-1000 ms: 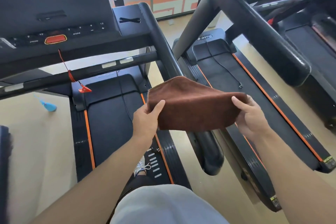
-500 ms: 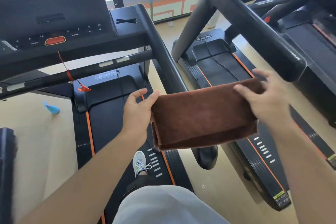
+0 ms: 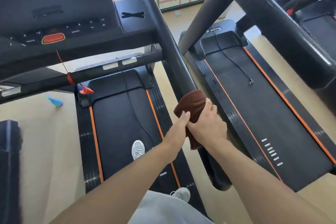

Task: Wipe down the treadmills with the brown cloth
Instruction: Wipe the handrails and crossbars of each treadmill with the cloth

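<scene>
The brown cloth (image 3: 193, 106) is bunched over the right handrail (image 3: 172, 56) of the black treadmill that I stand on. My right hand (image 3: 207, 123) grips the cloth around the rail from the right side. My left hand (image 3: 179, 123) touches the cloth's left edge with its fingers, thumb up against the fabric. A tail of cloth hangs below my right wrist. The rail under the cloth is hidden. A second treadmill (image 3: 254, 107) with orange stripes lies to the right.
The console (image 3: 54, 23) with a red stop button (image 3: 53, 38) is at upper left, a red safety clip (image 3: 87, 90) dangling under it. A blue spray bottle (image 3: 55, 101) lies on the floor at left. The second treadmill's thick handrail (image 3: 291, 45) crosses the upper right.
The cloth was held spread flat between both hands; now it is gathered and wrapped onto the handrail, with both hands brought close together on it.
</scene>
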A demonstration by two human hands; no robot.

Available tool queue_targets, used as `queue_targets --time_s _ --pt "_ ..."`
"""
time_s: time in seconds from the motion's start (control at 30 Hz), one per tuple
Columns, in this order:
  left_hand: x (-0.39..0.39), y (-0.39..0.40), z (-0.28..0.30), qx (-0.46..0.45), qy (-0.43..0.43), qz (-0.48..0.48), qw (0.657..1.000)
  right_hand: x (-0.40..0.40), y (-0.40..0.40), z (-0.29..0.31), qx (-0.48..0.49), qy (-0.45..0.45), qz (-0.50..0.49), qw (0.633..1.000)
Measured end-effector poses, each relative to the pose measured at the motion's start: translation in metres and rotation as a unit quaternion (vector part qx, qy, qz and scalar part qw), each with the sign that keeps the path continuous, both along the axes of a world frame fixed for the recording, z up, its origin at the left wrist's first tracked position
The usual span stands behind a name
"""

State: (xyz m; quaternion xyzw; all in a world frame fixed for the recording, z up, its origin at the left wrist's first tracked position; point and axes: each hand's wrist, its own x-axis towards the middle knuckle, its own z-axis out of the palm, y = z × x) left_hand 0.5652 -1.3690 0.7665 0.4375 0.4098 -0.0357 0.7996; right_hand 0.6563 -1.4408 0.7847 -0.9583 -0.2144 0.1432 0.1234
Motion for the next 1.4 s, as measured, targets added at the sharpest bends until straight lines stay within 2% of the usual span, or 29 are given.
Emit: queue_targets --time_s 0.1,0.17,0.27,0.4,0.53,0.63,0.73,0.83,0.97,1.13,1.23,1.33,1.4 --pt "0.017 0.043 0.011 0.049 -0.008 0.016 0.999 0.025 0.038 -0.002 0.023 -0.008 0.012 1.000" --pt "0.030 0.081 0.021 0.115 -0.030 0.031 0.992 0.045 0.071 -0.002 0.041 0.001 0.015 0.999" --pt "0.048 0.145 0.041 0.264 -0.064 0.065 0.960 0.076 0.131 0.001 0.052 -0.002 0.021 0.998" --pt "0.069 0.241 0.058 0.392 -0.090 0.070 0.913 0.113 0.209 0.006 0.063 -0.001 0.017 0.998" --pt "0.099 0.337 0.064 0.513 -0.074 0.024 0.855 0.139 0.258 0.008 0.064 0.008 0.020 0.998" --pt "0.124 0.391 0.068 0.609 -0.072 -0.045 0.788 0.156 0.276 0.008 0.069 0.048 0.014 0.996" --pt "0.144 0.417 0.059 0.676 -0.078 -0.095 0.727 0.171 0.296 0.008 0.113 0.080 -0.017 0.990" --pt "0.152 0.424 0.042 0.714 -0.074 -0.125 0.685 0.177 0.320 0.009 0.103 0.046 -0.009 0.994" --pt "0.153 0.423 0.034 0.732 -0.071 -0.103 0.670 0.186 0.360 0.010 0.066 -0.028 0.077 0.994" --pt "0.161 0.419 0.033 0.718 -0.026 -0.021 0.696 0.228 0.433 0.011 0.037 -0.015 0.143 0.989" --pt "0.163 0.418 0.033 0.713 -0.028 0.000 0.701 0.254 0.472 0.010 0.043 -0.014 0.158 0.986" --pt "0.163 0.417 0.032 0.686 -0.040 0.030 0.726 0.272 0.503 0.012 0.053 -0.026 0.186 0.981" --pt "0.163 0.417 0.031 0.681 -0.050 0.039 0.730 0.280 0.520 0.016 0.041 -0.028 0.196 0.979"
